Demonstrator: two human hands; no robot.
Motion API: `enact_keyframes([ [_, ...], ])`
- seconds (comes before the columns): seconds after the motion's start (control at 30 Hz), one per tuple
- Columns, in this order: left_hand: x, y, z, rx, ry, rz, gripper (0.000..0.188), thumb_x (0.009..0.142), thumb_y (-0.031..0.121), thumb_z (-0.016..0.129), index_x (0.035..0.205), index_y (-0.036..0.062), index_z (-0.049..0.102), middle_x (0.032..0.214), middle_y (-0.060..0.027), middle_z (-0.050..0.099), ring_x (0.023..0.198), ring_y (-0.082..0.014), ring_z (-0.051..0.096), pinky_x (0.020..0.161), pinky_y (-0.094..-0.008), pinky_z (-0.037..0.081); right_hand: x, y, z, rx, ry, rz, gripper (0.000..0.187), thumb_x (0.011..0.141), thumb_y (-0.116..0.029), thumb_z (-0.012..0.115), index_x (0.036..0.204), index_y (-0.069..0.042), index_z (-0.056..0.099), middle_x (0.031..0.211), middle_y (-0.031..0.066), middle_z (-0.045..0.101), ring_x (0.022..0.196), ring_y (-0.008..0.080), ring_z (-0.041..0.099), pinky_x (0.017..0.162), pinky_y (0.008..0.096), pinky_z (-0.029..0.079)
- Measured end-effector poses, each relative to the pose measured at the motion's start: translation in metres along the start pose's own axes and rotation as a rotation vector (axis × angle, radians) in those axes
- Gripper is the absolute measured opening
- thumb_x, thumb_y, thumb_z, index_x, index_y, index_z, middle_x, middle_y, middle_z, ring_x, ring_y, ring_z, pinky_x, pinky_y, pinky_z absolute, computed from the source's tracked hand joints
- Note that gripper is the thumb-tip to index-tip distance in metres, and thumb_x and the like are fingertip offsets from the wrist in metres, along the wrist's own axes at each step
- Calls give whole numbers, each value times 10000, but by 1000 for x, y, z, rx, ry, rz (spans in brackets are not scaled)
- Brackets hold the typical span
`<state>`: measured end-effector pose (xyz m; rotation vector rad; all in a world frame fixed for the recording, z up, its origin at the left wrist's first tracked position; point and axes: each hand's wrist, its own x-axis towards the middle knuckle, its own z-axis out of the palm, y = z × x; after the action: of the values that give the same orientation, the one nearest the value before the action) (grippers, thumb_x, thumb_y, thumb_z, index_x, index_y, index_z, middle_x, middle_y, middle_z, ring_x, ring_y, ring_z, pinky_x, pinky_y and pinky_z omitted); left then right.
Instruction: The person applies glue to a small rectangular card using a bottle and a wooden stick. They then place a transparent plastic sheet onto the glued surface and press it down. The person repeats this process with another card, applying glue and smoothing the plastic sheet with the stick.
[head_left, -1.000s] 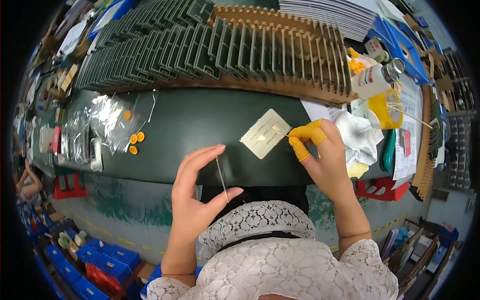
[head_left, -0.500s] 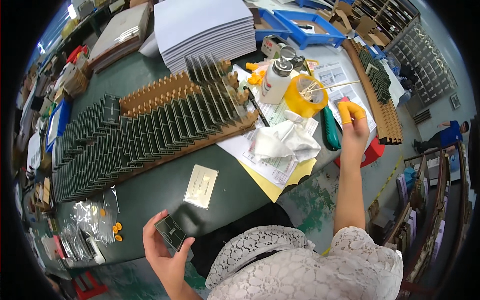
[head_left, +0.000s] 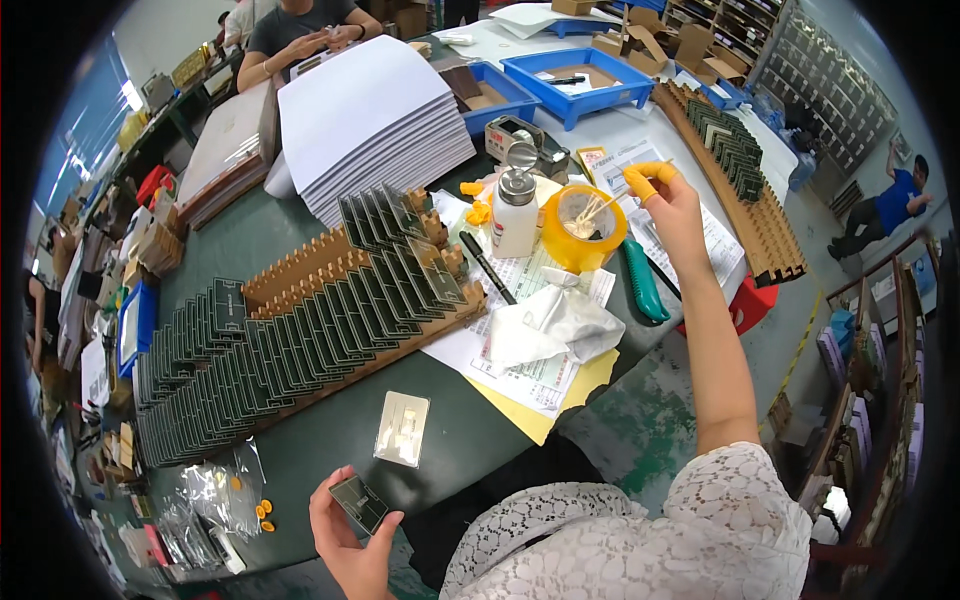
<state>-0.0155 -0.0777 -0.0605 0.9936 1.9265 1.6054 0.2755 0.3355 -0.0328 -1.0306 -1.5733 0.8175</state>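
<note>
Near the table's front edge, my left hand [head_left: 352, 545] grips a small dark green rectangular board [head_left: 359, 503] by its edges, between thumb and fingers. Yellow finger cots cover fingertips of my right hand [head_left: 665, 205], which is raised over the papers. Its thumb and fingers pinch a thin wooden stick [head_left: 669, 161] that slants up from the yellow tape roll [head_left: 573, 248]. Several more sticks [head_left: 592, 212] stand inside that roll. A pale metallic plate [head_left: 402, 429] lies on the table just beyond my left hand.
Brown slotted racks [head_left: 300, 262] hold rows of dark green boards. By the roll are a white pump bottle [head_left: 515, 212], white cloth [head_left: 555, 322], black pen [head_left: 487, 267] and teal-handled tool [head_left: 642, 283]. A paper stack [head_left: 375, 125] and blue trays [head_left: 578, 85] stand behind; another person sits beyond.
My right hand has moved up and inward to the stick at the tape roll and closed on it. My left hand keeps the board. The view has shifted, showing the person beyond the paper stack.
</note>
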Motion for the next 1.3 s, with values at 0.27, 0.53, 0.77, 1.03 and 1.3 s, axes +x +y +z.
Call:
enact_keyframes([
  [0.27, 6, 5, 10, -5, -29, 8, 834, 652, -88, 825, 1405, -15, 472, 1364, -175, 562, 1283, -250, 532, 1094, -359, 413, 1, -8, 2, -227, -66, -231, 109, 916, -16, 685, 1021, 16, 691, 1013, 49, 613, 895, 125, 629, 814, 258, 501],
  [0.53, 1, 6, 7, -44, 5, -31, 827, 660, -92, 823, 1405, -15, 473, 1371, -175, 558, 1285, -245, 529, 1092, -356, 415, -1, -19, -12, -60, 60, -240, 155, 899, -2, 690, 1051, 24, 692, 1026, 50, 619, 918, 127, 644, 797, 248, 503],
  [0.77, -2, 8, 7, -20, -1, -3, 814, 681, -59, 840, 1406, -14, 472, 1365, -172, 561, 1280, -240, 531, 1081, -353, 424, -6, 17, -45, 170, 234, 2, 271, 989, -48, 535, 1216, 32, 659, 988, 63, 696, 861, 85, 598, 765, 215, 489],
  [1.03, -4, 11, 8, -34, -2, -9, 826, 688, -8, 872, 1410, -8, 471, 1357, -167, 569, 1267, -238, 540, 1075, -351, 429, -8, 50, -58, 495, 284, 198, 344, 985, -4, 427, 1272, 81, 597, 1164, 123, 649, 954, 151, 623, 788, 257, 511],
  [1.3, -5, 11, 9, -67, 24, 16, 803, 642, -26, 893, 1353, -10, 519, 1336, -148, 577, 1274, -268, 555, 1101, -377, 414, -16, 43, -58, 674, 172, 201, 352, 1010, -67, 459, 1308, 91, 561, 1190, 144, 631, 985, 184, 610, 834, 301, 519],
])
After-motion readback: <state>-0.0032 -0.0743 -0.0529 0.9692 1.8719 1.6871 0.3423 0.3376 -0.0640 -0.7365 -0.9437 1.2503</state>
